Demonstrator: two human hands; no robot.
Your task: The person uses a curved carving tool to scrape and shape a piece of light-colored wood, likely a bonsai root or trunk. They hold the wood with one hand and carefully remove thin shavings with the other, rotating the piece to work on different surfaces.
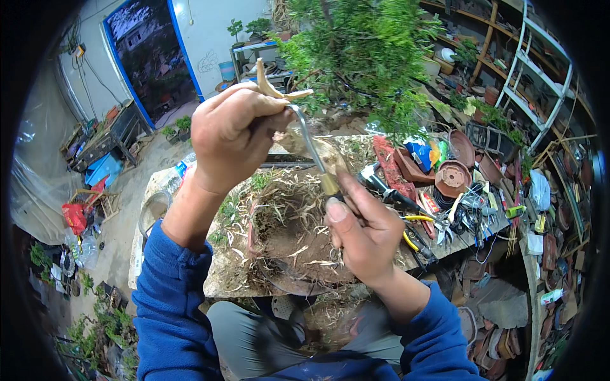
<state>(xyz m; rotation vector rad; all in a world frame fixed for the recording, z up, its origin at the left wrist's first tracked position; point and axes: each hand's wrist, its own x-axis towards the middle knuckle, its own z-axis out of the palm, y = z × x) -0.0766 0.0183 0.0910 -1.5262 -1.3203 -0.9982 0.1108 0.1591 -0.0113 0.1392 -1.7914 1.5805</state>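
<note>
My left hand (238, 128) is raised and closed around a pale, bare, forked branch (269, 85), whose prongs stick out above the fingers. My right hand (364, 231) grips the dark handle of a bent-shaft hand tool (310, 138) with a brass-coloured ferrule. The tool's shaft points up and left, and its end is against or just beside my left fingertips; the tip itself is hidden. Behind the shaft shows a pale barked trunk or branch (333, 151). Below both hands lies soil (305, 257) strewn with wood shavings and dry leaves.
A blurred leafy conifer (367, 52) stands just beyond the worktable (221, 283). On the table's right are yellow-handled pliers (417, 218), cutters, wires and brown plant pots (452, 177). A metal ladder (538, 71) leans by shelves at right. A glass jar (155, 207) is at left.
</note>
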